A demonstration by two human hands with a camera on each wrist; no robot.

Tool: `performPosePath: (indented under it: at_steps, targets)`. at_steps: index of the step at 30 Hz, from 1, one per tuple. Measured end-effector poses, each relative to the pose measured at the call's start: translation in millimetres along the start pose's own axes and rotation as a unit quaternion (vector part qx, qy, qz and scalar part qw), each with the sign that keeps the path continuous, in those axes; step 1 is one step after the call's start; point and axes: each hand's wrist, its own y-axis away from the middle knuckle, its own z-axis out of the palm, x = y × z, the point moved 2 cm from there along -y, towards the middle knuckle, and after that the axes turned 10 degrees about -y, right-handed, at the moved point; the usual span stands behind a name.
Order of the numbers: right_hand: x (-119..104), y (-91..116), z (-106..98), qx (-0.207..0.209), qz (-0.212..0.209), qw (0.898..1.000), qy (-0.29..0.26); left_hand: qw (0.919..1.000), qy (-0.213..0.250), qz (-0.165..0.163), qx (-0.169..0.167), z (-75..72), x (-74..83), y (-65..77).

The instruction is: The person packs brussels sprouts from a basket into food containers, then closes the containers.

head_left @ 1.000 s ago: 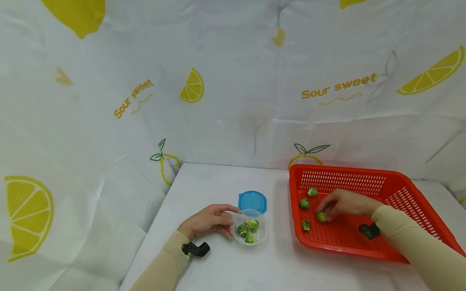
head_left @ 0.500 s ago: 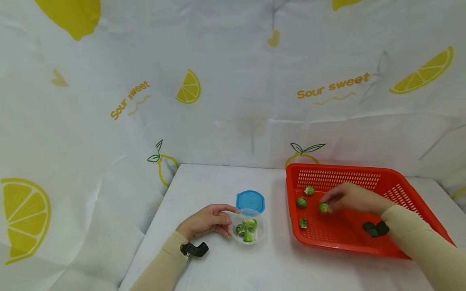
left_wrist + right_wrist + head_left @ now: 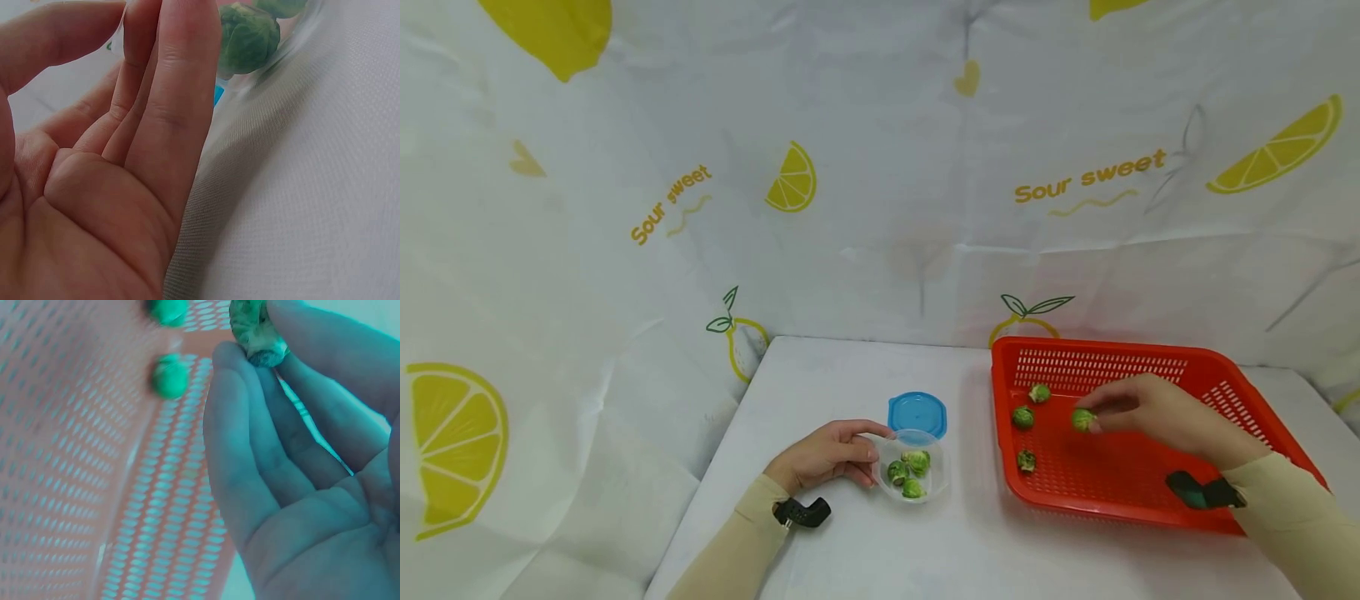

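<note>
My right hand (image 3: 1161, 417) pinches a green Brussels sprout (image 3: 1082, 419) between thumb and fingertips, above the floor of the red basket (image 3: 1120, 502). In the right wrist view, the cut stem end of that held sprout (image 3: 256, 337) shows. Three other sprouts lie along the basket's left side, one of them a sprout (image 3: 1022, 417) near the wall. With thumb and fingers my left hand (image 3: 829, 456) holds the left side of a small clear plastic container (image 3: 943, 482). Inside it sit three sprouts, among them the largest sprout (image 3: 916, 461). The left wrist view shows the container only partly.
A blue lid (image 3: 917, 412) lies flat on the white table (image 3: 842, 375), just behind the clear container and partly overlapped by it. The basket's raised perforated walls stand to the container's right. Behind the table hangs a lemon-print cloth (image 3: 887, 208).
My right hand has picked the sprout up from the basket floor and drawn it up and to the right. The left hand and the clear container stay in place.
</note>
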Motion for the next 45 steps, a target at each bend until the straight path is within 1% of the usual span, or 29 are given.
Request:
performPosePath:
  at_steps: [3, 8, 11, 17, 21, 26, 29, 34, 38, 45]
  targets:
    - [-13, 5, 6, 0.017, -0.005, 1.0, 0.001, 1.0, 0.0, 0.0, 0.003, -0.6, 0.3, 1.2]
    - [-35, 8, 20, 0.031, -0.03, 0.999, -0.015, 1.0, 0.003, 0.001, 0.004, -1.7, -0.2, 3.5]
    - [-46, 6, 31, 0.033, -0.041, 0.998, -0.027, 1.0, 0.004, 0.002, 0.003, -2.1, -0.6, 5.0]
    - [-66, 2, 58, 0.042, -0.041, 0.997, -0.058, 1.0, -0.001, 0.002, 0.005, -1.8, -0.4, 6.7]
    - [-81, -1, 79, 0.042, -0.033, 0.995, -0.084, 0.9999, -0.009, -0.002, 0.006, -1.2, 0.8, 5.9]
    - [-97, -10, 106, 0.038, -0.036, 0.992, -0.116, 0.9999, -0.011, -0.004, 0.009, -1.0, 1.4, 3.1]
    - [-103, -15, 121, 0.029, -0.044, 0.989, -0.135, 0.9999, -0.012, -0.003, 0.005, -0.8, 1.1, 1.0]
    - [-109, -22, 141, 0.015, -0.069, 0.985, -0.157, 0.9999, -0.012, -0.002, -0.001, -0.9, 1.2, -0.9]
    - [-115, -28, 156, 0.016, -0.083, 0.985, -0.152, 0.9999, -0.011, -0.001, -0.002, -2.1, 1.4, 0.0]
    - [-124, -33, 173, 0.025, -0.113, 0.988, -0.098, 0.9999, -0.009, 0.004, -0.003, -1.5, 2.4, -0.3]
